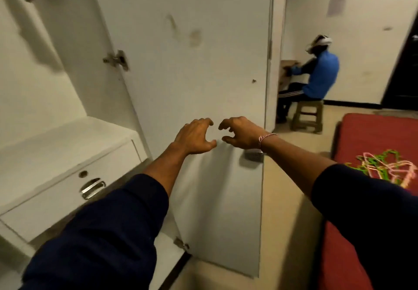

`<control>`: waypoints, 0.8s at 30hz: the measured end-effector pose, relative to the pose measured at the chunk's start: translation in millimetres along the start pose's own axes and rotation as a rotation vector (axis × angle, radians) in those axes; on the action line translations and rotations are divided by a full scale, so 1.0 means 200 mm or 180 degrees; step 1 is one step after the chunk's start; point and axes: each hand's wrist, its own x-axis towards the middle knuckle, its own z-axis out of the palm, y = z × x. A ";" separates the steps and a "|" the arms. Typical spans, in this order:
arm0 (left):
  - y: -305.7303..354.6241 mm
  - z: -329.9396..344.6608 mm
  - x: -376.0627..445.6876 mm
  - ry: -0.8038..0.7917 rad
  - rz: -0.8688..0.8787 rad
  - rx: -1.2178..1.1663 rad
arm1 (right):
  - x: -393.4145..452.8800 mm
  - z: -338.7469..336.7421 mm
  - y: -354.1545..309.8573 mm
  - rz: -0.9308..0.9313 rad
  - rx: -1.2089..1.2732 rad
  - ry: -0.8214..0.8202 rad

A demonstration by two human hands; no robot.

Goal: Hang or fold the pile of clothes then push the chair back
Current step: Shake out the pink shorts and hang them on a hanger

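Left hand (194,137), right hand (241,132) — I read fingers loosely curled, holding nothing, before the open wardrobe door (203,63); hangers (384,167) wait near right — for hanging.

**White wardrobe, beige floor, red mattress**

We face a white wardrobe whose open door (199,86) fills the middle, smudged, with metal hinges. Inside at left sits a white drawer (74,190) with a chrome handle. Beyond the door we see pale walls (362,40), a beige floor (289,199) and a person in blue on a wooden stool (308,116). A red mattress (371,136) lies at right.
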 end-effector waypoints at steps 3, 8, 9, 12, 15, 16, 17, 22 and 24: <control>0.30 0.15 0.00 -0.0809 0.0456 -0.0109 | -0.28 0.01 0.20 0.0313 -0.0139 -0.0300; 0.82 0.38 0.09 -0.1242 0.1160 0.0020 | -0.75 0.00 0.58 0.0820 -0.0285 -0.0466; 0.93 0.43 0.11 -0.1267 0.1257 0.0054 | -0.85 -0.01 0.66 0.0931 -0.0318 -0.0504; 1.26 0.58 0.17 -0.1287 0.1455 0.0049 | -1.12 -0.04 0.88 0.1273 -0.0290 -0.0525; 1.61 0.73 0.23 -0.1323 0.1703 0.0118 | -1.40 -0.05 1.12 0.1659 -0.0283 -0.0498; 1.71 0.77 0.25 -0.1327 0.1792 0.0111 | -1.49 -0.05 1.20 0.1768 -0.0269 -0.0491; 1.83 0.82 0.27 -0.1329 0.1906 0.0097 | -1.58 -0.06 1.28 0.1893 -0.0262 -0.0488; 2.33 1.00 0.31 -0.1287 0.2311 0.0058 | -2.03 -0.15 1.61 0.2415 -0.0307 -0.0500; 2.51 1.07 0.34 -0.1273 0.2368 -0.0051 | -2.20 -0.19 1.73 0.2612 -0.0336 -0.0483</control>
